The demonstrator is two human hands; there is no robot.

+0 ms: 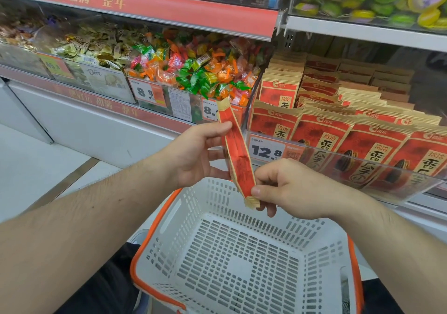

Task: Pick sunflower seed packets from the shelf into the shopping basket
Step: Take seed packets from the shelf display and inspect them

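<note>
The packet (238,154) is seen edge-on, so its printed front is hidden and only a narrow red strip with tan crimped ends shows. It hangs tilted over the far rim of the basket (154,248), held in the air between both hands and not yet inside. The left hand (193,155) pinches its upper part, thumb on the near face, fingers curled behind it and mostly out of sight. The right hand (290,188) pinches the bottom end between thumb and curled fingers; the fingertips behind the packet cannot be made out. The basket is white lattice plastic with an orange rim, and its near edge is cut off by the bottom of the view. On the shelf (362,31) to the right, more packets (321,130) stand in rows behind a clear guard, red with tan tops and a dark seed drawn on the front; the rows run off the right edge. A price tag (266,149) reads 12.8. To the left lie bins of wrapped candy (193,69), blurred toward the far side.
</note>
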